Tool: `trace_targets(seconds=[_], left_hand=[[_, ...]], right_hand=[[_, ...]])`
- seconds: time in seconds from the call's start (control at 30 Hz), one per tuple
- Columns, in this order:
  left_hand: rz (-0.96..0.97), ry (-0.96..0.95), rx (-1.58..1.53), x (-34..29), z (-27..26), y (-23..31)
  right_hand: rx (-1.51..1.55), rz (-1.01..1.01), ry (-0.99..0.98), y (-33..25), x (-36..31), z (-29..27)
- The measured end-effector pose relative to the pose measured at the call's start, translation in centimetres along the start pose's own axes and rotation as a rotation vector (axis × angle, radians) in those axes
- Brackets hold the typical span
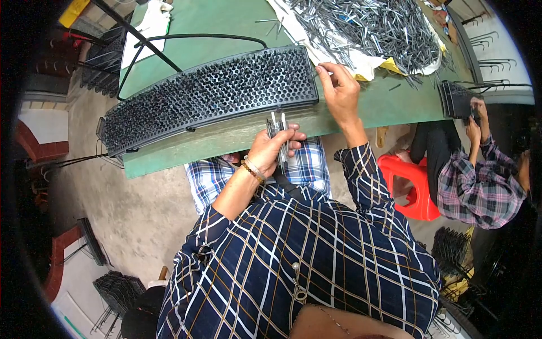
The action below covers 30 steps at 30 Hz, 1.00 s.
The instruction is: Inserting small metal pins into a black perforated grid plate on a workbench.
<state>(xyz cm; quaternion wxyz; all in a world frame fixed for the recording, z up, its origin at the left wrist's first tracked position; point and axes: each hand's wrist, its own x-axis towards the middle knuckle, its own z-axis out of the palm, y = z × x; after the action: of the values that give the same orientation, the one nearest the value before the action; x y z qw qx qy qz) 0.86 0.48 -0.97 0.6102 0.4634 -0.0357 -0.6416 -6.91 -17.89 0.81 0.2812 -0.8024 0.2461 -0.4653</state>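
In front of me a long, black rack (209,90) full of small holes lies on the green table (169,161), many holes filled with dark upright pieces. Below its front edge, my left hand (271,148) is closed around a bundle of thin dark and silvery rods (276,133), their ends pointing toward the rack. My right hand (340,93) is at the rack's right end, thumb and forefinger brought together by its corner. Whatever is between those fingertips is too small to make out.
A large heap of loose thin rods (372,34) lies on white sheeting at the back right. Black bent bars (164,59) rise behind the rack. To my right, a co-worker (480,186) handles another black rack (456,99), near a red stool (409,189). White gloves (155,14) lie back left.
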Motion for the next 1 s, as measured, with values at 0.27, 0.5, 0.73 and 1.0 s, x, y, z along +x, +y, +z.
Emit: trace_targets(seconds=[0.27,0.5,0.73,1.0], left_hand=[[-0.029,-0.045,-0.050,-0.2,0.5,0.2],[-0.045,-0.058,-0.031,-0.3,0.3,0.2],[-0.050,-0.044,-0.019,-0.2,0.4,0.2],[-0.009,-0.112,-0.037,-0.8,0.7,0.7]], right_hand=[[-0.109,-0.014,-0.052,0.8,-1.1,0.6],[-0.163,-0.066,-0.072,0.8,-1.3,0.9],[-0.134,-0.075,-0.038,1.1,-1.2,0.5],[0.333,0.309,-0.385,-1.1,-2.2,-1.2]])
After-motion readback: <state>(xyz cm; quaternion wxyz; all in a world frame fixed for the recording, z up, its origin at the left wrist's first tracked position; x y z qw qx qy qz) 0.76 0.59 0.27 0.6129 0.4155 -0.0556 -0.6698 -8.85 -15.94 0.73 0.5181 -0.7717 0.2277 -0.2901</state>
